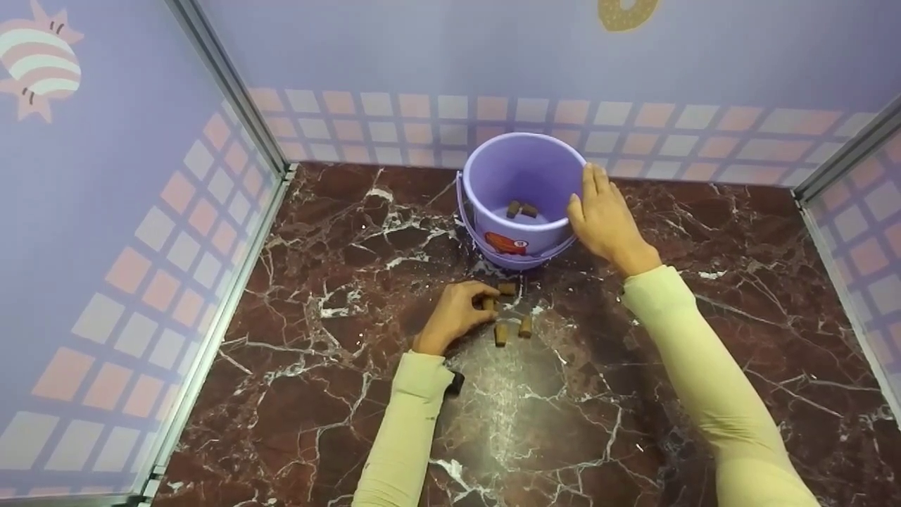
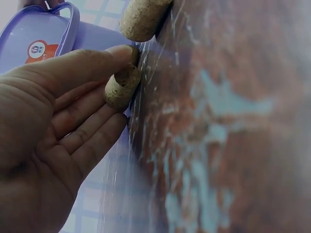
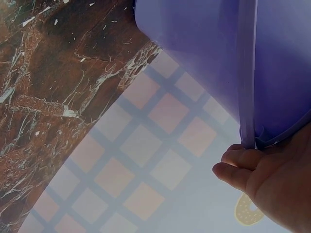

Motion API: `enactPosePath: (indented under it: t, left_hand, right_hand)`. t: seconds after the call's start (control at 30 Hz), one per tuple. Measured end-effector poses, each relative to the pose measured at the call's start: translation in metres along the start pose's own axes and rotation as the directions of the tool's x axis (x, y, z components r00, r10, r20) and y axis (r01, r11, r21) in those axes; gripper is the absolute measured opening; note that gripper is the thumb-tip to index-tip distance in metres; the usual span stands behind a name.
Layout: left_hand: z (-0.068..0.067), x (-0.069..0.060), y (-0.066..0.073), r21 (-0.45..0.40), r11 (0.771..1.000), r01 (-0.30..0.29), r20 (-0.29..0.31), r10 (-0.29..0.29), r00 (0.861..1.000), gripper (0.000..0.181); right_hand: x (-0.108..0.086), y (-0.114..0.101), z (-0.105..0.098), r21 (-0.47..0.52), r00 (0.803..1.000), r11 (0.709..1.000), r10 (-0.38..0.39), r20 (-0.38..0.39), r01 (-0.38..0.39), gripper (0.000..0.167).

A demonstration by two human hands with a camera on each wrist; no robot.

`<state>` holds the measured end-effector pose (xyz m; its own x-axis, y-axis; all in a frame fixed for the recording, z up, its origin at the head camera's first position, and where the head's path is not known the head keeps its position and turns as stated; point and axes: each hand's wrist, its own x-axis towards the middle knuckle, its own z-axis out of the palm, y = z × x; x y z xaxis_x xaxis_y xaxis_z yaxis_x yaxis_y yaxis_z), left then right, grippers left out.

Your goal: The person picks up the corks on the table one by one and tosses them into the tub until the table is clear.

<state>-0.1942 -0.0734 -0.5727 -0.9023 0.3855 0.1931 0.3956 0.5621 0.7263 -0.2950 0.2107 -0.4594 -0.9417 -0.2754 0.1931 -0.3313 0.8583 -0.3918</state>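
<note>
My left hand (image 1: 457, 310) is low over the floor, with thumb and fingers around a cork (image 2: 122, 87). Close by on the floor are a cork (image 1: 507, 289) just beyond the fingers and two more corks (image 1: 500, 334) nearer me. The left wrist view has one of these corks (image 2: 143, 19) large at the top. A purple bucket (image 1: 486, 211) stands upright against the back wall, its handle (image 1: 473, 236) hanging down in front. Two corks (image 1: 521, 210) lie on its bottom. At the bucket's right side, my right hand (image 1: 611, 222) grips the rim, fingers beside the handle joint (image 3: 249, 141).
The floor (image 1: 338, 394) is dark red-brown with white marble veins. Purple panels with pink and white squares form a back wall (image 1: 408, 56) and a left wall (image 1: 105, 176), and another panel (image 1: 866, 211) bounds the right. Metal strips (image 1: 232, 91) run along the corners.
</note>
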Motion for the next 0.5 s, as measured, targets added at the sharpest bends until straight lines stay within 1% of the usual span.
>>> enactPosePath:
  t: [0.1, 0.2, 0.33, 0.43, 0.5]
  left_hand:
    - [0.001, 0.0001, -0.0003, -0.012, 1.0, 0.005, -0.002, -0.005, 1.0, 0.031]
    - [0.0016, -0.0002, -0.0005, -0.007, 1.0, 0.005, 0.003, -0.005, 1.0, 0.03]
    - [0.0013, -0.001, 0.0001, 0.01, 1.0, -0.016, 0.015, 0.016, 1.0, 0.033]
    - [0.001, -0.0016, -0.0002, 0.006, 0.999, -0.032, 0.017, 0.032, 0.999, 0.033]
    - [0.0012, -0.0018, -0.0008, 0.0, 0.999, -0.033, 0.017, 0.033, 0.999, 0.032]
  right_hand:
    - [0.0008, -0.0001, 0.0001, -0.001, 1.0, 1.0, 0.001, -0.003, -0.001, 0.069]
    - [0.0012, -0.0003, 0.0002, -0.005, 1.0, 1.0, 0.001, -0.006, -0.002, 0.069]
    - [0.0009, -0.0004, 0.0003, -0.004, 1.0, 1.0, 0.001, -0.008, -0.001, 0.069]
    - [0.0007, 0.0001, 0.0004, 0.001, 1.0, 1.0, 0.0, -0.009, 0.0, 0.069]
    - [0.0007, 0.0006, 0.0009, 0.002, 1.0, 1.0, 0.0, -0.01, 0.0, 0.068]
